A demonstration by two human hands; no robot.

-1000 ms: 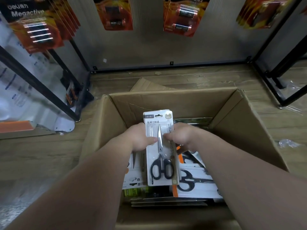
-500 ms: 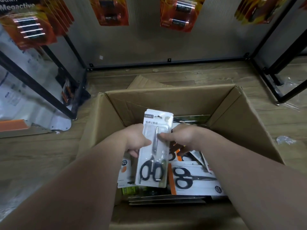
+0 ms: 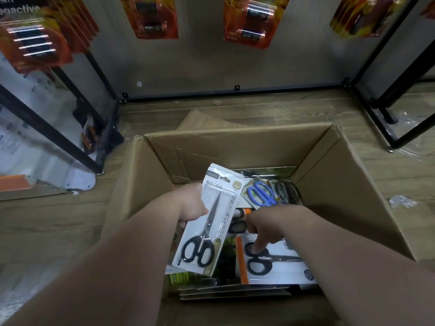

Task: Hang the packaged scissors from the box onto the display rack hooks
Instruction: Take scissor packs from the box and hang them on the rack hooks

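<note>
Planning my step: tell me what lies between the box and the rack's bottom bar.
Head view: a cardboard flap on wooden floor, between the box and the bottom bar.

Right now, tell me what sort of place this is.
Probably a retail shop aisle being stocked. Battery blister packs hang on a black-framed display rack, and an open cardboard box of packaged scissors sits on the wood floor before it.
</note>
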